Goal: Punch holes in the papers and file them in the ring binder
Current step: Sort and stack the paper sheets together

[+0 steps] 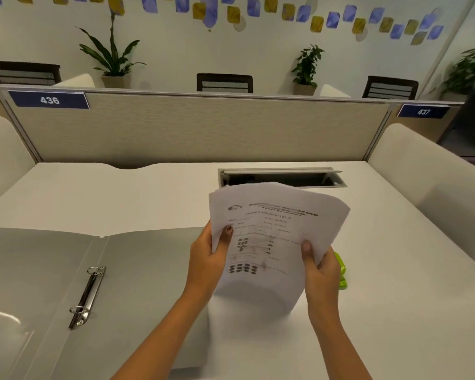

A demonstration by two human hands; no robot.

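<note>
both hands grip the papers (274, 229) (binder (137, 270) lies open).

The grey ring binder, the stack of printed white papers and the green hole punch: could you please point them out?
Grey ring binder (88, 294): head view, metal ring spine.
Stack of printed white papers (269, 231): head view, top sheet.
Green hole punch (340, 270): head view, visible edge.
</note>
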